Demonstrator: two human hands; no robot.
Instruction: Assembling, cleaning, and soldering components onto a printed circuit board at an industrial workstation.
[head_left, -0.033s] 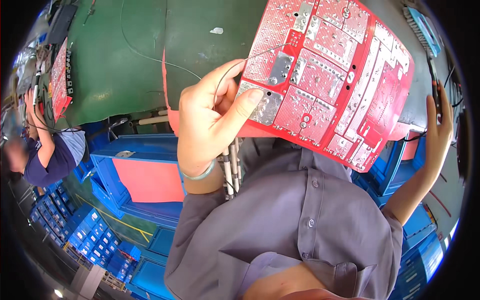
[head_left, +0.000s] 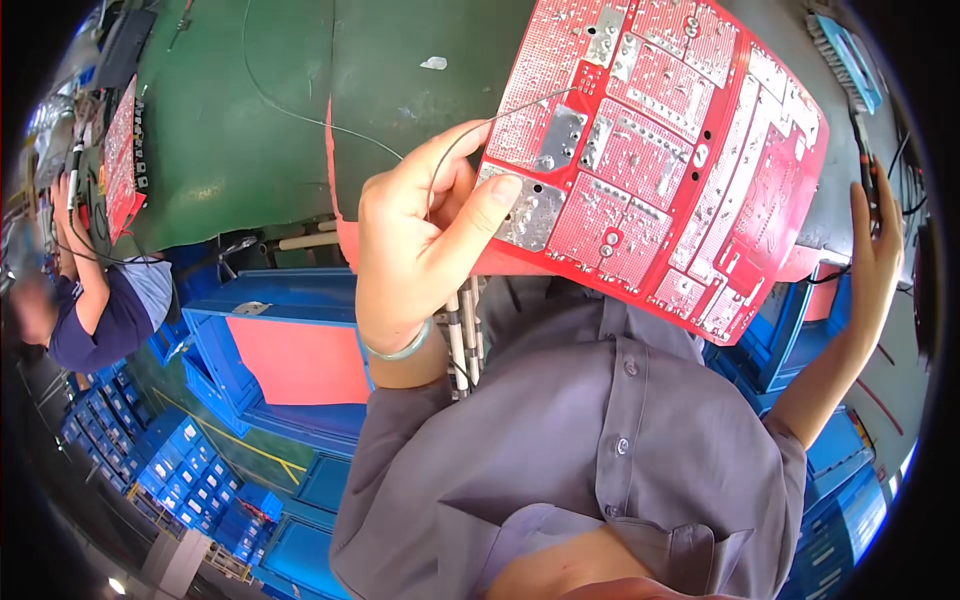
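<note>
Green worktop (head_left: 250,130), board (head_left: 640,150) between hands (head_left: 425,225) (head_left: 880,240)

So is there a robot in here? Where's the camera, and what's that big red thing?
No robot, just a person with bare hands! The camera sits on their head and looks down, so you see their own grey shirt. Its very wide lens bends things near the edges. The left hand holds a red circuit board, covered in shiny metal spots. The right hand is at a thin dark tool; I can't tell how firmly it's held. On the green work surface lie a thin wire and a small pale scrap. Another person is at the far left.
</note>
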